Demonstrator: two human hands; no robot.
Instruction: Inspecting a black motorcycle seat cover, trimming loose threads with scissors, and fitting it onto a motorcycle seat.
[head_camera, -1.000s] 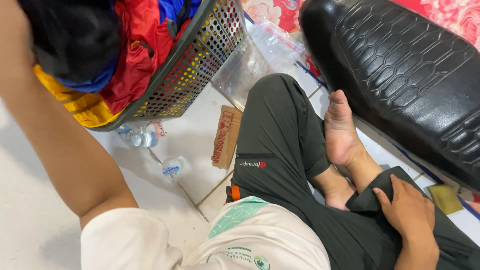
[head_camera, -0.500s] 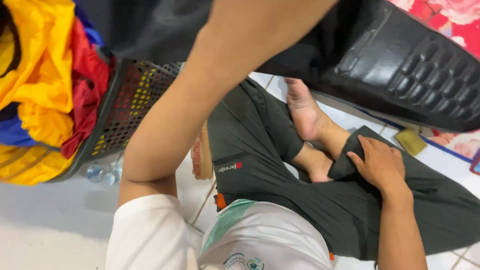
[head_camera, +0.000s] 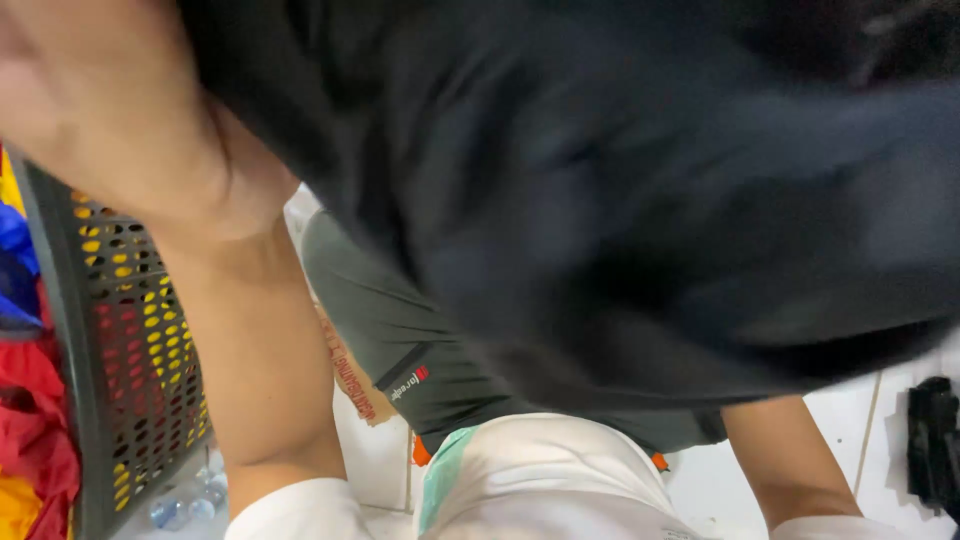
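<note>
A: Cloth (head_camera: 640, 200), dark and blurred, fills the top, just under the camera
B: Hands?
A: Left hand (head_camera: 90, 110) raised at its edge, grip unclear; right hidden behind it. Basket (head_camera: 120, 360) at left

grey mesh basket (head_camera: 130, 400) – bright clothes (head_camera: 30, 440) inside | white tiled floor (head_camera: 880, 440)

A home floor: tiles (head_camera: 900, 420), laundry basket (head_camera: 120, 360).
</note>
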